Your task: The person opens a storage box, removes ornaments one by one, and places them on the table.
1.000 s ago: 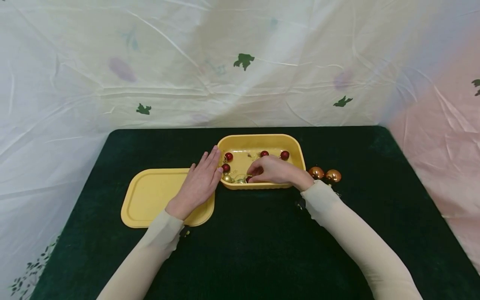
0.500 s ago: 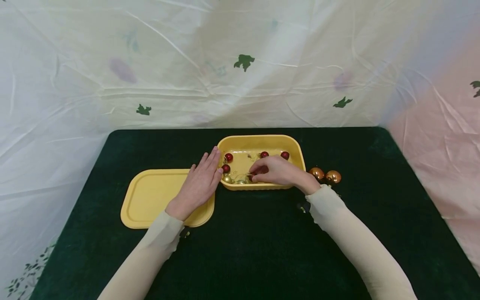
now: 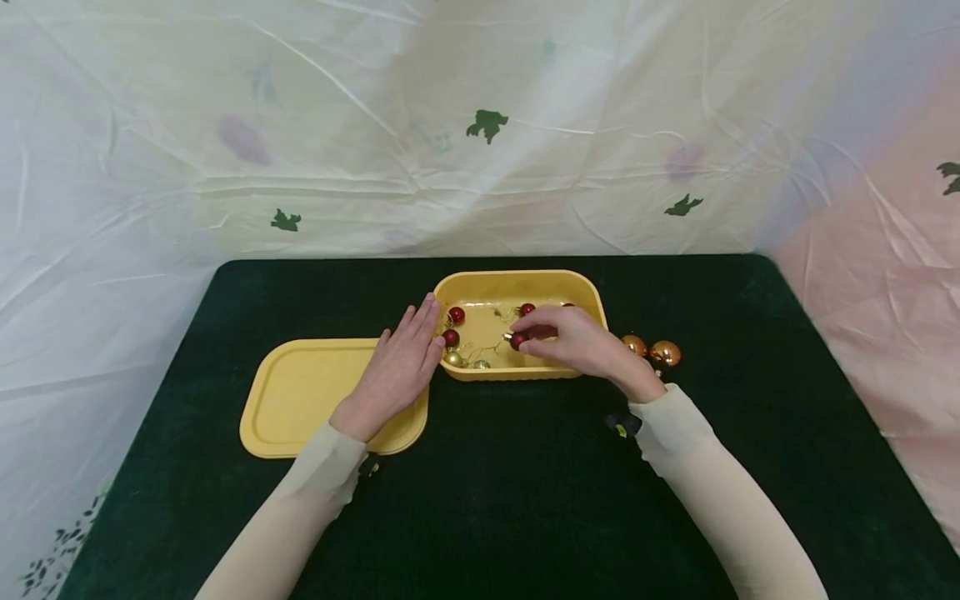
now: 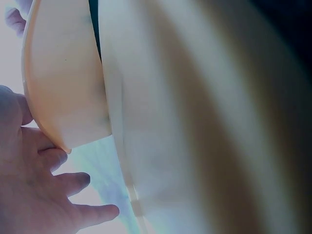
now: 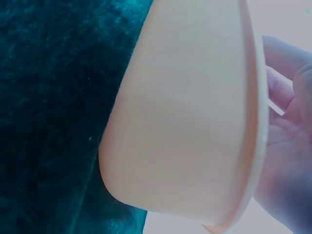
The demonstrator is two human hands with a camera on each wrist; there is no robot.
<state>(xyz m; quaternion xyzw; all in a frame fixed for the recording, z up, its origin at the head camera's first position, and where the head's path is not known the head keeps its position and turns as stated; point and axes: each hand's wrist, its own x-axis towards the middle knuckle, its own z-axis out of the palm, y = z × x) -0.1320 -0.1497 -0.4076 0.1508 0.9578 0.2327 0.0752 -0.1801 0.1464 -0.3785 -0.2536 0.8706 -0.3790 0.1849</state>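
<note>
My right hand (image 3: 576, 340) reaches into a yellow plastic box (image 3: 517, 374) and pinches a small dark red bauble (image 3: 518, 341), its gold cap pointing left. Straight fingers of my left hand (image 3: 397, 367) rest along the box's left rim. In the left wrist view, fingertips of the left hand (image 4: 34, 170) touch the rim of the box (image 4: 66, 73). The box wall (image 5: 180, 112) covers much of the right wrist view, with the right hand (image 5: 287, 126) above the rim and the bauble hidden. Inside the box lie more red baubles (image 3: 451, 337) and gold baubles (image 3: 453, 359) with thin strings.
A flat yellow lid (image 3: 307, 400) lies left of the box, partly under the left forearm. Two shiny copper baubles (image 3: 665, 352) sit just right of the box, near the right wrist. A dark green cloth (image 3: 480, 500) covers the table; a pale patterned sheet (image 3: 375, 125) hangs behind.
My right hand has moved right inside the box with the red bauble, away from the gold baubles at the front left. It now overlaps the far-right red bauble. The left hand stays put.
</note>
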